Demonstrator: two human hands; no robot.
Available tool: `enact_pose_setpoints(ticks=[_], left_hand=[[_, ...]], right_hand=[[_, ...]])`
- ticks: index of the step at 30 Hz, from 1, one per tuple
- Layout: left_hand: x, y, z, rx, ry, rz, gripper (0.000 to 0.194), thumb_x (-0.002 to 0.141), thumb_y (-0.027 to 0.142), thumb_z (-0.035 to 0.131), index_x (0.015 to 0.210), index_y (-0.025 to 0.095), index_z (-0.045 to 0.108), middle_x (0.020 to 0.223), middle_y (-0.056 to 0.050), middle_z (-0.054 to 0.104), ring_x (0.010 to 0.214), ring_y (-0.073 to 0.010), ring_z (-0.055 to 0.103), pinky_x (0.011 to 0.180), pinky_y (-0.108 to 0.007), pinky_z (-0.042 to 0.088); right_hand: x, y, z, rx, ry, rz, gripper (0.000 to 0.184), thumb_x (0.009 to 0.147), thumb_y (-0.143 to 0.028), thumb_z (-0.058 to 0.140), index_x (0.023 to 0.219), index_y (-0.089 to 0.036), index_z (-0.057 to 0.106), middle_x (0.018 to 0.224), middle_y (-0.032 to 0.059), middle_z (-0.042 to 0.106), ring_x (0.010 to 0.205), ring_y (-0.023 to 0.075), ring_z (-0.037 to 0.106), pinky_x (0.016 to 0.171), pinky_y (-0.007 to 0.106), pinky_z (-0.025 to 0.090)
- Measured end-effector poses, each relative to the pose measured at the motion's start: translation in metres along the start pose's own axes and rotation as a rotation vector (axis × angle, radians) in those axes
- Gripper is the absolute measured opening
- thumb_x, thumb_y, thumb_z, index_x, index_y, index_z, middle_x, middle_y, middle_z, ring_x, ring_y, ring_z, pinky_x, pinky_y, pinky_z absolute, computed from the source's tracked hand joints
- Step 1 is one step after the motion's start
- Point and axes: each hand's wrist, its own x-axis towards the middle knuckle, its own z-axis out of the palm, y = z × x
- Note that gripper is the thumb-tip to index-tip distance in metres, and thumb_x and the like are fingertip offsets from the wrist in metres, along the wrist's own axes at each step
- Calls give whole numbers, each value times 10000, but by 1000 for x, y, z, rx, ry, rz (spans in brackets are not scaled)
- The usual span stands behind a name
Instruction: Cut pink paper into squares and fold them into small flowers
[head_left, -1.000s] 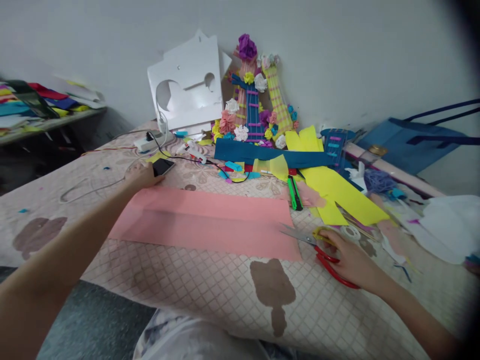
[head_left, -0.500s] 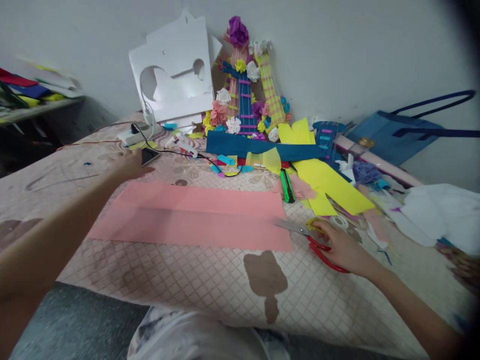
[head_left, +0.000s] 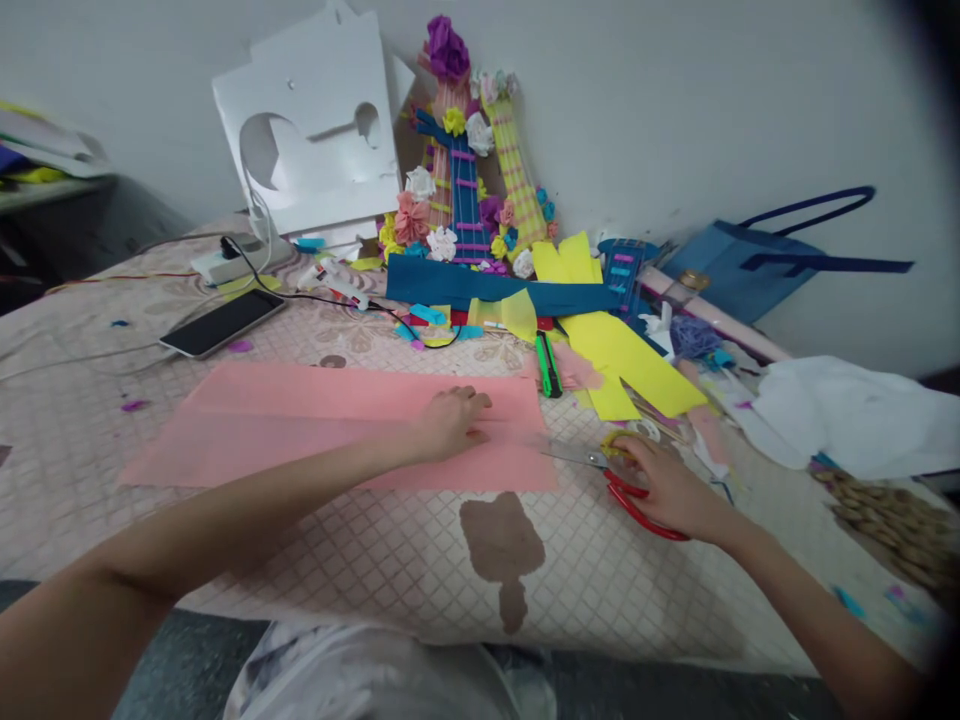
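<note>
A long sheet of pink crepe paper (head_left: 285, 400) lies on the table, with a lengthwise line along it. My left hand (head_left: 452, 420) rests on its right half, fingers stretched out and pressing the sheet, nothing visibly held. To the right of the sheet, my right hand (head_left: 667, 485) is closed around the handles of a pair of scissors (head_left: 634, 497) with red and yellow grips. The steel blades point left and overlap the paper's right end. Whether the blades are apart is hard to make out.
Behind the paper lie a green utility knife (head_left: 548, 365), yellow sheets (head_left: 630, 360), a blue strip (head_left: 495, 287) and a glue gun (head_left: 337, 285). A smartphone (head_left: 223, 322) and a power strip (head_left: 240, 258) sit at left. Decorated paper guitars (head_left: 465, 200) lean on the wall. A white bag (head_left: 847, 415) stands right.
My left hand has come from the smartphone at the left onto the pink paper's right half. The right hand holds the scissors at nearly the same place; the view has shifted slightly.
</note>
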Motion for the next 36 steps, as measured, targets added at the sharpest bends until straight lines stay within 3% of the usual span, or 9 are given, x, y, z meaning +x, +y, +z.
enact_pose_setpoints(ticks=[8, 15, 24, 32, 34, 36], left_hand=[[0, -11, -4, -246, -5, 110, 164, 779, 322, 575, 778, 158, 574, 860, -68, 594, 749, -166, 547, 634, -266, 416], [-6, -10, -11, -403, -6, 58, 153, 773, 322, 562, 759, 170, 557, 697, -15, 590, 623, -124, 508, 559, -239, 384], [-5, -6, -16, -442, -24, 24, 153, 760, 313, 567, 758, 161, 554, 681, -10, 581, 620, -119, 490, 559, -233, 371], [2, -15, -13, -445, -33, -2, 160, 789, 315, 559, 798, 155, 563, 734, -34, 616, 634, -136, 542, 557, -246, 416], [2, -14, -10, -344, 51, 37, 159, 793, 283, 569, 886, 154, 579, 874, -74, 638, 733, -166, 583, 625, -280, 462], [1, -8, -7, -230, 175, 166, 221, 812, 237, 556, 1019, 163, 575, 1055, -109, 622, 914, -211, 594, 767, -343, 485]], right_hand=[[-18, 6, -4, 29, -25, 9, 348, 800, -370, 570, 1104, -213, 505, 1143, 126, 602, 973, 274, 610, 805, 422, 507], [-28, 8, -9, -4, -14, 26, 357, 774, -383, 593, 1074, -206, 518, 1087, 127, 612, 900, 270, 622, 743, 408, 516], [-28, -1, -5, 2, -70, -30, 383, 758, -330, 617, 1104, -212, 502, 1151, 121, 587, 1056, 285, 565, 871, 435, 484], [-27, -3, -3, -41, -94, -60, 405, 744, -349, 635, 1104, -217, 506, 1161, 123, 587, 1077, 303, 553, 891, 466, 467], [-27, -3, -3, -48, -90, -69, 408, 743, -344, 635, 1109, -218, 504, 1167, 123, 585, 1083, 303, 550, 899, 468, 462], [-27, -5, -4, -52, -77, -73, 402, 744, -342, 630, 1108, -219, 511, 1164, 123, 589, 1079, 305, 552, 896, 470, 462]])
